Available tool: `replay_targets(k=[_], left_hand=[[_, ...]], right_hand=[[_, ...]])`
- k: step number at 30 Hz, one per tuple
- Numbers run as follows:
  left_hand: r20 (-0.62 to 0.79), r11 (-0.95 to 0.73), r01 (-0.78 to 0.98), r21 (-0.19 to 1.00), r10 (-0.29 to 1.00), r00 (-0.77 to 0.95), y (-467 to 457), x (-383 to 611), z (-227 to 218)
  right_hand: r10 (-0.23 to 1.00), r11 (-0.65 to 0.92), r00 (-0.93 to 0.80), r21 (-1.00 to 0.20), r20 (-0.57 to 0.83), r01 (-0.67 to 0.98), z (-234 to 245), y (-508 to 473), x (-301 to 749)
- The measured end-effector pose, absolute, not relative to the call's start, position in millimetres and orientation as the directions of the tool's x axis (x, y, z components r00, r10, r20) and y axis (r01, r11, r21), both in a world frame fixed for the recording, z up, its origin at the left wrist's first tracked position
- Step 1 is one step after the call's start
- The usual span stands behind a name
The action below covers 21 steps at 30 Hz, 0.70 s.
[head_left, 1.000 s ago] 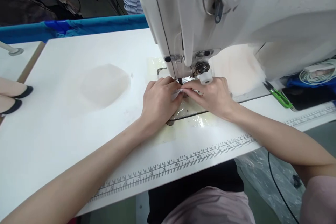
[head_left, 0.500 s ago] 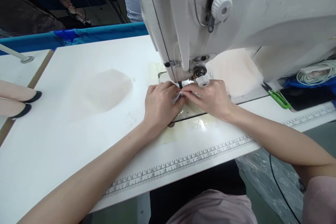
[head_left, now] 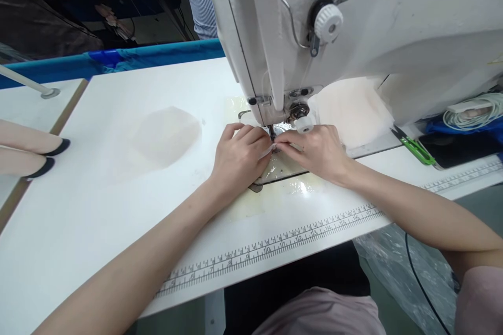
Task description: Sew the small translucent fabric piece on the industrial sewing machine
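Note:
Just in front of the needle of a white sewing machine (head_left: 251, 52), both of my hands come together. My left hand (head_left: 240, 159) is closed, thumb and fingers pinching a small strip of thin whitish fabric (head_left: 269, 151). From the right, my right hand (head_left: 316, 152) pinches the same strip between thumb and forefinger. The presser foot (head_left: 271, 132) sits right behind my fingertips, and most of the strip is hidden by my fingers. A sheer pale piece of fabric (head_left: 168, 133) lies flat on the table to the left.
Pale pink fabric (head_left: 351, 110) rests under the machine arm. Green thread snips (head_left: 416, 149) lie at the right beside a dark phone (head_left: 459, 146) and a coiled white cord (head_left: 473, 111). A printed ruler (head_left: 267, 251) runs along the front edge. Two pinkish rolls (head_left: 27, 149) are at the left.
The camera view has tilted slightly. My hands stay at the needle, still pinching the strip; my left fingers have shifted slightly and cover more of it.

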<state>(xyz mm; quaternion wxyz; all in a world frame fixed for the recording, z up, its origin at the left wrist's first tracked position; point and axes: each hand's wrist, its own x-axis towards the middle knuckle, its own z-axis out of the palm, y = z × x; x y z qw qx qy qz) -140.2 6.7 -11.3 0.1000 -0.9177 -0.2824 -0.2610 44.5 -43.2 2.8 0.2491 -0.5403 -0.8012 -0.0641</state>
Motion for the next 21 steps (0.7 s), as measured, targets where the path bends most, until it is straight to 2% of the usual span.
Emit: replay_targets(k=[3, 7, 14, 21], left_hand=[[0.506, -0.855, 0.506, -0.116, 0.387, 0.771, 3, -143, -7], [0.451, -0.845, 0.499, -0.195, 0.375, 0.810, -15, -145, -1], [0.447, -0.837, 0.525, -0.158, 0.413, 0.793, -41, -154, -5], [0.434, -0.866, 0.488, -0.111, 0.399, 0.808, -38, -158, -7]], right_hand=[[0.831, 0.452, -0.355, -0.147, 0.428, 0.880, 2, -48, 46], [0.785, 0.530, -0.491, 0.000, 0.377, 0.848, 1, -56, 43], [0.711, 0.588, -0.621, 0.206, 0.330, 0.782, 4, -72, 38], [0.708, 0.594, -0.633, 0.222, 0.313, 0.773, 6, -77, 37]])
